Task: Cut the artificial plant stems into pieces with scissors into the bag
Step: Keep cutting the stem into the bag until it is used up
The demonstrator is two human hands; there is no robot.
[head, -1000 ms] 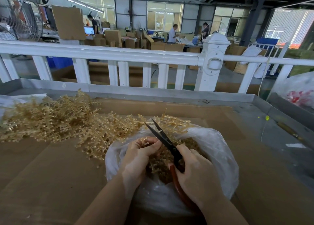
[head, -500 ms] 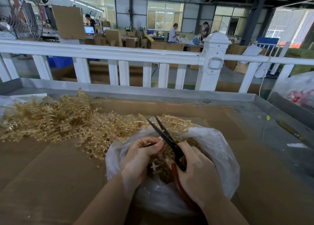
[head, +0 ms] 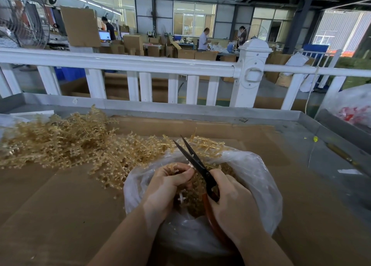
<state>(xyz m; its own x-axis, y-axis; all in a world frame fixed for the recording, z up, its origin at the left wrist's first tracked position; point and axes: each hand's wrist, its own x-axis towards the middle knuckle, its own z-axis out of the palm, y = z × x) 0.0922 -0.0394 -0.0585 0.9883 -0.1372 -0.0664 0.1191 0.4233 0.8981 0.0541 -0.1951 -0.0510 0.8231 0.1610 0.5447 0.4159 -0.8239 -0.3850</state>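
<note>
1. Left hand (head: 167,182), lower centre of frame, curled over the bag's mouth, fingers pinched round a small pale stem piece (head: 174,168).
2. Right hand (head: 230,201), just right of it, wrapped round the red-brown handles of the scissors (head: 197,163).
3. Scissors angled up and to the left, dark blades parted in a narrow V, tips above the far rim of the bag.
4. Held piece touching, or just beside, the blades near the pivot; cannot tell which.
5. Clear plastic bag (head: 261,185) on the brown cardboard (head: 60,215), lower centre, open at the top, holding a heap of cut tan pieces (head: 192,197) between the two hands.
6. Pile of uncut tan stems (head: 60,143) spread across the left middle of the frame, its right edge reaching the bag's far rim.
7. Grey metal tray edge (head: 180,108) behind the cardboard, white railing (head: 140,63) beyond it across the upper middle.
8. Second plastic bag (head: 351,107) with red and white contents at the right edge.
9. Boxes and standing people far back, top of frame; large fan (head: 22,22) in the upper left.
</note>
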